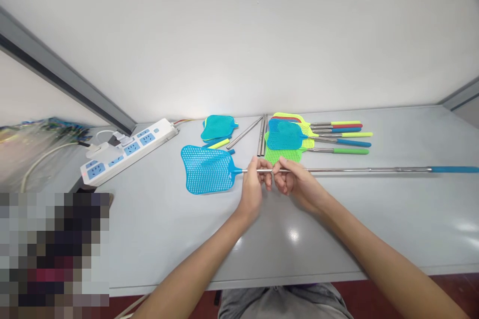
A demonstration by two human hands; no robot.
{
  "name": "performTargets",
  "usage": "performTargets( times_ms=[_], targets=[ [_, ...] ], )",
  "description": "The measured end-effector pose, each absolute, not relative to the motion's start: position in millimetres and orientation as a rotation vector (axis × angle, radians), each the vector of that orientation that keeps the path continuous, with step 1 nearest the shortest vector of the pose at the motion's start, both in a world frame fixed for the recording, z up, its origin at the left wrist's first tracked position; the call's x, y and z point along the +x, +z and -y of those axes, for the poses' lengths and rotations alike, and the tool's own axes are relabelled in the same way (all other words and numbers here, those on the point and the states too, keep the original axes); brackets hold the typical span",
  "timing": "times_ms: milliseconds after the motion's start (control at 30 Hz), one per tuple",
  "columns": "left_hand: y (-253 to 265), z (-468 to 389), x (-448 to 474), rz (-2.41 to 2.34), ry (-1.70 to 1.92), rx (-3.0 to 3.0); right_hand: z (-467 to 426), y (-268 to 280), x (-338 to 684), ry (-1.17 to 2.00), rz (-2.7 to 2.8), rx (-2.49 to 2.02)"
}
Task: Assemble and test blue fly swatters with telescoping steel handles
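Along the middle of the table point(160, 244), a blue fly swatter point(207, 172) is held crosswise, its paddle to the left and its long metal shaft point(355, 170) running right to a blue grip point(454, 169) at the picture's edge. The left hand point(253, 184) has its fingers closed around the shaft a little to the right of the paddle's neck. The right hand point(294, 179) is just beside it, thumb and fingers pinching the same shaft; the exact contact at the fingertips is partly hidden.

Handling, as judged: light overall, but long, so the far end would tend to swing or dip when held near the paddle. The metal looks smooth and may slip or turn under a loose pinch. The perforated paddle appears thin and flexible, the shaft slender and liable to bend under side load. Recommended hold: the shaft close to the neck for control of the paddle, the blue grip for firm purchase; the paddle's edge is a poor hold.

Behind the hands lie a pile of swatters point(285, 134) with coloured grips, several metal tubes point(245, 132), a yellow sleeve point(220, 143) and a stack of loose paddles point(218, 127). To the left sits a white power strip point(164, 132) with plugs inserted.
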State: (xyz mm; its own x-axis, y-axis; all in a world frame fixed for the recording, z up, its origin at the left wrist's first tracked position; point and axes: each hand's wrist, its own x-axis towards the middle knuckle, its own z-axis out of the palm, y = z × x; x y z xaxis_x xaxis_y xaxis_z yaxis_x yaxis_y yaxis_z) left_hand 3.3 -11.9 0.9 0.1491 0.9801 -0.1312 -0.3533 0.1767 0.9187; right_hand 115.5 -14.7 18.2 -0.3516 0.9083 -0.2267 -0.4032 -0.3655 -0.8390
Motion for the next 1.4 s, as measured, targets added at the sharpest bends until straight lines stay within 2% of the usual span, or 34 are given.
performTargets(
  times_ms=[1400],
  targets=[
    [6.4,14.7,3.6,-1.048,1.157,1.001,9.1,13.5,124.6,1.814,0.730,-1.034]
  ],
)
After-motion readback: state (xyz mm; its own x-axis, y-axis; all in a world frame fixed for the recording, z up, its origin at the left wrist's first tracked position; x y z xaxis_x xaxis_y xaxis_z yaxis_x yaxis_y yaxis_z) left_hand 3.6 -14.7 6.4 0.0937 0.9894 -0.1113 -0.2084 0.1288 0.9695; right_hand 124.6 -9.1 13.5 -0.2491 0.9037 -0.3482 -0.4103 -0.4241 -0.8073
